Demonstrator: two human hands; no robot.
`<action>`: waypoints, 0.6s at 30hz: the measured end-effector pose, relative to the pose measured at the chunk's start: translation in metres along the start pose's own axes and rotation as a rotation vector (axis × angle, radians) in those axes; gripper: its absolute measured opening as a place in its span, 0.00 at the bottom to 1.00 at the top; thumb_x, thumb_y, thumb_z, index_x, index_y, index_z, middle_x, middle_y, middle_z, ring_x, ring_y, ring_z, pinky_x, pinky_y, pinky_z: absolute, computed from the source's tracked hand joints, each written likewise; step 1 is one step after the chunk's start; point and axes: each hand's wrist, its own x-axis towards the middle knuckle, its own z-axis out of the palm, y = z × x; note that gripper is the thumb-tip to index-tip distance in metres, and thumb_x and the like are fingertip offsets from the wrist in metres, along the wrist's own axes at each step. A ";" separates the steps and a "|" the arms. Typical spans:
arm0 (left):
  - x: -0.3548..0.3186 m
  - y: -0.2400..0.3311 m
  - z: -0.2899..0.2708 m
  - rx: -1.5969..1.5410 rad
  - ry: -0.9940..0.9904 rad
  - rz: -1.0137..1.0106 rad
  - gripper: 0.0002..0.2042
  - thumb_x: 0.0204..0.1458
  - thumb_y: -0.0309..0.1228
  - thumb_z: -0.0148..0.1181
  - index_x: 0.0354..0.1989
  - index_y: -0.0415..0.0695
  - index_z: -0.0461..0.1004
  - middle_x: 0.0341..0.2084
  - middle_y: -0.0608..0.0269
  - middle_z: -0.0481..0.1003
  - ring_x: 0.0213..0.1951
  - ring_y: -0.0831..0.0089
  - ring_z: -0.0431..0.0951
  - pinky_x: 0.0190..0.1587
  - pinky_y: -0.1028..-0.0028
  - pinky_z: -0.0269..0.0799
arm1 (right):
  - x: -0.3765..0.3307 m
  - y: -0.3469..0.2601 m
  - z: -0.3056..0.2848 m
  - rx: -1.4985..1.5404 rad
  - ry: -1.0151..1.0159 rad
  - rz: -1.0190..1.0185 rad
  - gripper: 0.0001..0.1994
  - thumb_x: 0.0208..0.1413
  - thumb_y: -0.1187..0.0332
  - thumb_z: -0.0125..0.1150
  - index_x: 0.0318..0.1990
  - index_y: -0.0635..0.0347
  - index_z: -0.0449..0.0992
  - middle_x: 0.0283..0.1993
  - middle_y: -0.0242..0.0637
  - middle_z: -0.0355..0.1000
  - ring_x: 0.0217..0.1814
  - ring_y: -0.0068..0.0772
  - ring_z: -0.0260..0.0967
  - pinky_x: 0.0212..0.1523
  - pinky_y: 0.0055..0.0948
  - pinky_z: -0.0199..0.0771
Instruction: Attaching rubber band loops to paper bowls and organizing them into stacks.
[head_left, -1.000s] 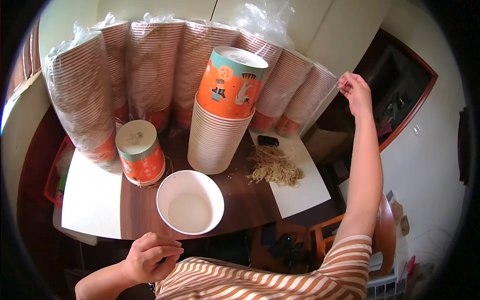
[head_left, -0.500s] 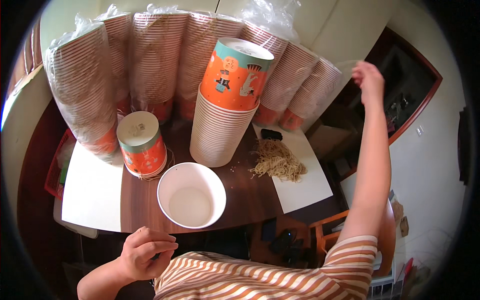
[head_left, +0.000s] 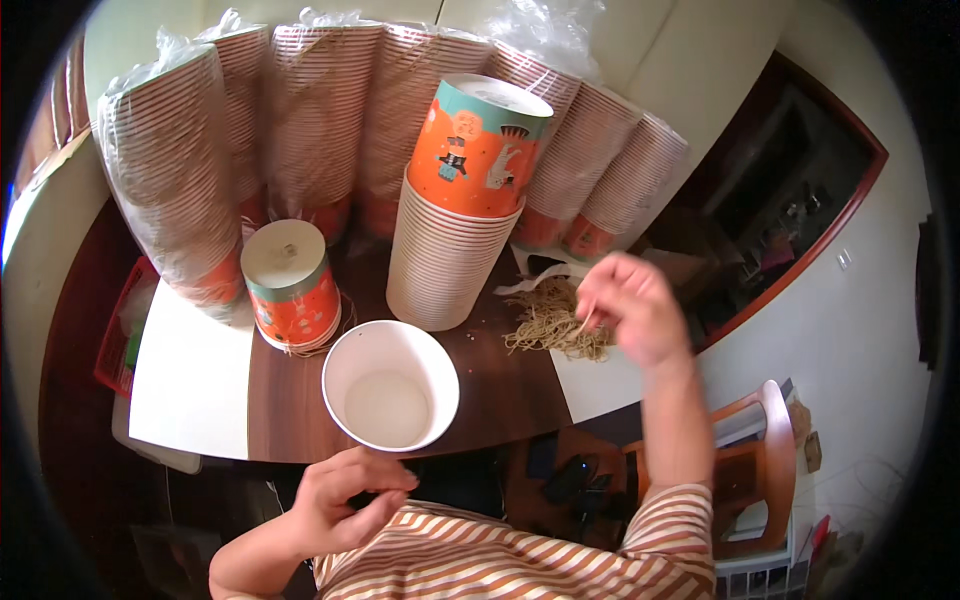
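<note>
A white paper bucket (head_left: 390, 385) stands upright with its mouth toward me at the table's front edge. Just in front of its rim is my left hand (head_left: 345, 500), fingers loosely bent, thumb apart, nothing visible in them. My right hand (head_left: 640, 310), slightly blurred, hangs beside a heap of tan twine (head_left: 560, 320), its fingers pinched. A thin pale strip (head_left: 540, 279) runs from those fingers leftward above the twine. Behind the bucket rises a tall stack of nested white buckets (head_left: 445, 265), topped by an upside-down orange and green printed bucket (head_left: 475, 150).
An upside-down printed bucket (head_left: 290, 290) sits at left with twine at its base. Several tall bucket stacks in clear plastic, such as the leftmost one (head_left: 165, 170), line the table's back. White sheets (head_left: 190, 375) cover the table's sides. A wooden chair (head_left: 770, 450) stands at right.
My right hand has come down and left from the raised far right to beside the twine, trailing the pale strip. My left hand has moved right, nearer the bucket's front.
</note>
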 end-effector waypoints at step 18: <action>0.023 -0.030 0.052 -0.119 0.001 -0.492 0.08 0.55 0.25 0.56 0.41 0.35 0.73 0.28 0.65 0.76 0.29 0.83 0.75 0.32 0.84 0.72 | -0.069 0.127 0.114 0.600 0.081 0.011 0.05 0.58 0.71 0.55 0.34 0.65 0.71 0.31 0.39 0.73 0.31 0.23 0.69 0.37 0.22 0.70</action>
